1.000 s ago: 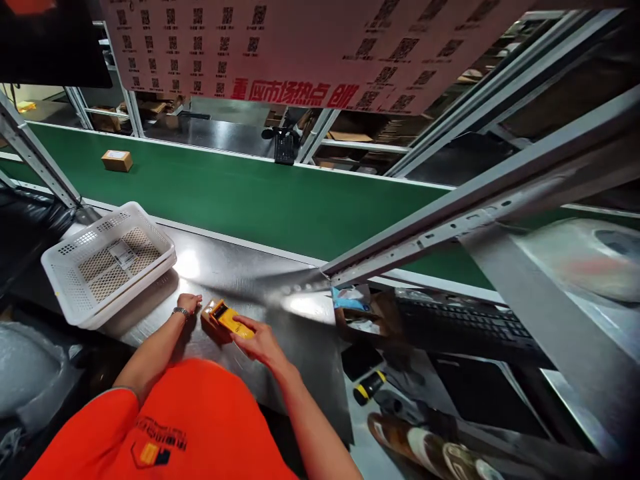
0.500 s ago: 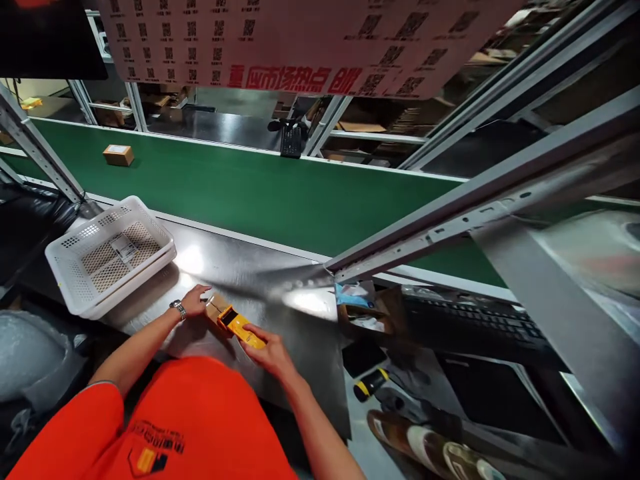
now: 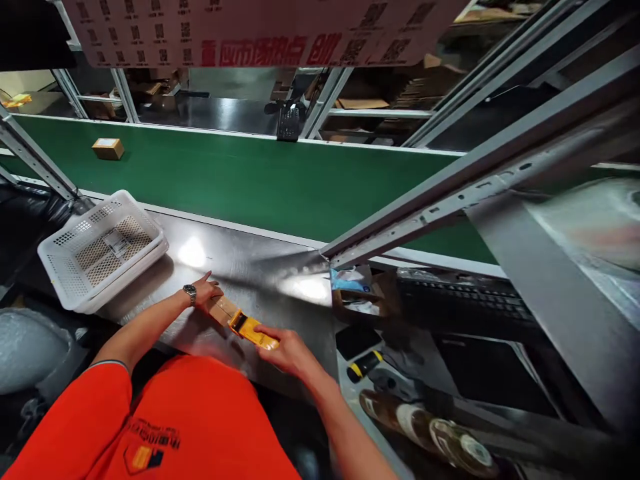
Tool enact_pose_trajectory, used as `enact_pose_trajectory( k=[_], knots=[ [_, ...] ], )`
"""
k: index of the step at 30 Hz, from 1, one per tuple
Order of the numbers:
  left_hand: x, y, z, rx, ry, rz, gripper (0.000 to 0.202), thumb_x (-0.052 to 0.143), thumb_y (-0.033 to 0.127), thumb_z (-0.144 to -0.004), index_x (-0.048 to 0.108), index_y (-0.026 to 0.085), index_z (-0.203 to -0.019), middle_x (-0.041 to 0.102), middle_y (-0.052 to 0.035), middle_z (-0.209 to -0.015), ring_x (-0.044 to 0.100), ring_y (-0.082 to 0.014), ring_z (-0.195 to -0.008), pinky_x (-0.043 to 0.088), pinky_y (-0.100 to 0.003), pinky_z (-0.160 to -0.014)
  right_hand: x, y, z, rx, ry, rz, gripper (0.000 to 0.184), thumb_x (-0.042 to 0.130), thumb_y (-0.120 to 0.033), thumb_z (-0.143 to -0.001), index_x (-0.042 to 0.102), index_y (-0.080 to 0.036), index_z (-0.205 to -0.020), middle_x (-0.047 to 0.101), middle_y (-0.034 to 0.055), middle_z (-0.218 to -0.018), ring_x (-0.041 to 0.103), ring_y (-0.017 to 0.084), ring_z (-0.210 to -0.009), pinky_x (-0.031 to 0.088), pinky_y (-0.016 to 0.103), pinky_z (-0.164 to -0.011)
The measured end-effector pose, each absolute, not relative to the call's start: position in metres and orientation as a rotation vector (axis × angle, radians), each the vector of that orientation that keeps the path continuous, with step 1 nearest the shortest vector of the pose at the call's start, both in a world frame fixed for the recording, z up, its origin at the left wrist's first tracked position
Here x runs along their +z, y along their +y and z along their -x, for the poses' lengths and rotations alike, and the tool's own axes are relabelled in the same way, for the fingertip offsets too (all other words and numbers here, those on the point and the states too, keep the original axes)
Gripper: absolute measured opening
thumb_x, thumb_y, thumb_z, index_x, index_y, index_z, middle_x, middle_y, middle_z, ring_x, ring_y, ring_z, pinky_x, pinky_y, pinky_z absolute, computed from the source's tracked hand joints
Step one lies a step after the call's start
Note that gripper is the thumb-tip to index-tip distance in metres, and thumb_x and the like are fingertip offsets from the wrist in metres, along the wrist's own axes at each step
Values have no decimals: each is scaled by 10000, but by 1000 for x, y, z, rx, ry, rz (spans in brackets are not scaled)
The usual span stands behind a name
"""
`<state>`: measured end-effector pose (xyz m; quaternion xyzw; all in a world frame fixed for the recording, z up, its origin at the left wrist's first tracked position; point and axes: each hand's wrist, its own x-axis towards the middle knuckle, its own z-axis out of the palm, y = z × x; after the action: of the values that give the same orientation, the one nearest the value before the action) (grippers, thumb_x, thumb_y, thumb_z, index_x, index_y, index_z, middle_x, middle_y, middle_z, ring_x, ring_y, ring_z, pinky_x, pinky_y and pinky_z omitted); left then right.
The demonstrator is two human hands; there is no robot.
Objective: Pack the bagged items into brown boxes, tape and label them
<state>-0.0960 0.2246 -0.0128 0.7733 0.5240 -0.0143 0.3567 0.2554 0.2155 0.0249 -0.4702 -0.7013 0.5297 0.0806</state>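
Right now, the right hand (image 3: 285,348) grips a flat, elongated bright-yellow handheld tool with a dark section near its head (image 3: 257,331), fingers and thumb closed about its rear part. The tool's head meets the right end of a small brown cardboard box (image 3: 221,309), which is low in front of the person, over a shiny grey metal surface (image 3: 235,257). At the box's other end is the left hand (image 3: 205,292), touching it with the fingers partly spread and one pointing away from the body; whether they grip the cardboard cannot be told. A silver metal wristwatch (image 3: 190,293) circles the left wrist.

To the left, apart from both hands, a white perforated plastic basket (image 3: 83,290) stands on the surface, with a pale printed label inside it. Beyond the far edge runs a wide green conveyor belt (image 3: 240,177), carrying another small brown cardboard box with a white label on top (image 3: 108,151) towards its left end. On the right, an open brown cardboard carton (image 3: 387,300) contains blue and white packets, beside a black keyboard (image 3: 465,297). Nearer the person lies a black-and-yellow cylindrical object (image 3: 365,366), just above a row of brown rolls (image 3: 430,427).
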Motion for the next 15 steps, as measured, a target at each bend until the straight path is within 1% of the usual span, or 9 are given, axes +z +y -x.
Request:
enact_pose_trajectory(
  k=[2, 5, 7, 9, 10, 11, 12, 13, 15],
  knots=[
    [-14, 224, 96, -22, 1357, -1984, 707, 1068, 226, -515, 788, 271, -1163, 833, -91, -1286, 578, -484, -1535, 109, -699, -1417, 31, 220, -267, 1488, -2268, 1489, 516, 828, -301, -678, 951, -225, -1174, 873, 92, -853, 757, 262, -698, 503, 313, -626],
    [-12, 222, 95, 27, 1376, -1949, 679, 1057, 254, -556, 793, 274, -1182, 838, -95, -1271, 591, -478, -1523, 114, -699, -1416, 28, 224, -248, 1415, -2373, 1499, 513, 818, -275, -685, 949, -238, -1179, 849, 61, -807, 734, 244, -698, 463, 306, -639],
    [-9, 221, 94, 17, 1381, -1952, 689, 1051, 239, -558, 794, 266, -1197, 831, -107, -1291, 572, -486, -1538, 131, -703, -1409, 20, 227, -223, 1440, -2319, 1498, 457, 825, -250, -655, 959, -259, -1091, 825, 28, -759, 700, 220, -668, 450, 295, -638],
    [-6, 220, 93, -14, 1396, -1961, 739, 1049, 195, -525, 783, 259, -1212, 815, -119, -1344, 548, -496, -1557, 154, -703, -1401, 13, 230, -205, 1464, -2233, 1506, 391, 833, -218, -602, 957, -275, -969, 794, 3, -694, 665, 200, -631, 434, 284, -621],
    [-4, 219, 93, -12, 1416, -1958, 755, 1044, 181, -517, 774, 261, -1218, 808, -119, -1366, 551, -494, -1555, 165, -700, -1399, 11, 232, -202, 1443, -2209, 1511, 376, 835, -213, -587, 953, -281, -938, 791, 1, -682, 665, 201, -628, 429, 280, -612],
    [-2, 218, 93, 5, 1451, -1942, 755, 1040, 177, -516, 767, 264, -1214, 805, -117, -1372, 570, -486, -1537, 175, -697, -1399, 8, 233, -203, 1387, -2211, 1517, 379, 840, -223, -594, 953, -289, -949, 806, 8, -700, 681, 210, -642, 428, 278, -608],
    [0, 216, 94, 35, 1496, -1912, 736, 1038, 182, -520, 763, 267, -1198, 809, -113, -1358, 602, -477, -1504, 189, -694, -1397, 6, 233, -208, 1294, -2231, 1530, 398, 847, -251, -625, 955, -292, -1005, 831, 27, -744, 708, 226, -669, 433, 280, -608],
    [1, 214, 94, 77, 1549, -1866, 700, 1041, 203, -529, 765, 265, -1168, 819, -110, -1322, 642, -469, -1457, 211, -689, -1393, 4, 232, -216, 1178, -2264, 1554, 436, 850, -288, -676, 951, -290, -1100, 858, 55, -807, 739, 246, -704, 444, 285, -613],
    [2, 208, 96, 194, 1677, -1711, 611, 1055, 287, -545, 778, 255, -1088, 837, -107, -1217, 712, -454, -1339, 316, -652, -1356, -3, 229, -233, 930, -2336, 1642, 551, 824, -354, -799, 892, -269, -1339, 888, 115, -938, 786, 280, -779, 479, 296, -641]
  ],
)
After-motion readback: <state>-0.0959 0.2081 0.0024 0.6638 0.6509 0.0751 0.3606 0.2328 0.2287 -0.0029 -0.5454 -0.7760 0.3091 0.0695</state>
